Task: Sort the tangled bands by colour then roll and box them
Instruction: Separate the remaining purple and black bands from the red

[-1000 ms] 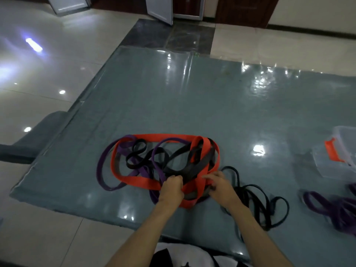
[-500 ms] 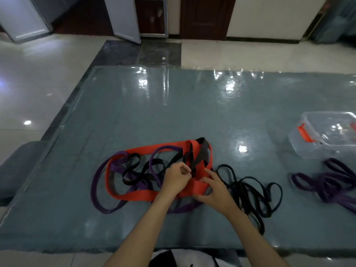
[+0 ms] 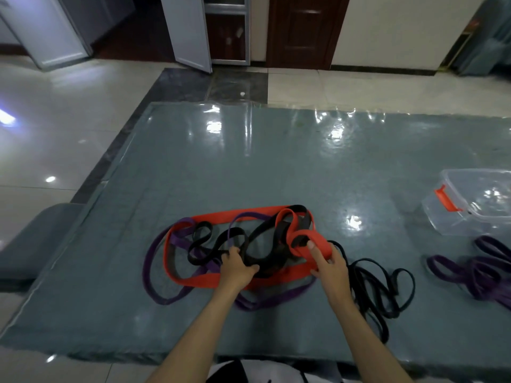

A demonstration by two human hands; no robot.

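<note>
Left hand (image 3: 236, 268) grips a black band (image 3: 260, 239) in the tangle; right hand (image 3: 330, 265) pinches the red band (image 3: 318, 243) on the mat (image 3: 276, 167).

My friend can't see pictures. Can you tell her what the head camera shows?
Two hands pull at tangled red, black and purple bands on a grey mat: left hand grips black, right hand holds red. A clear box sits right.
</note>
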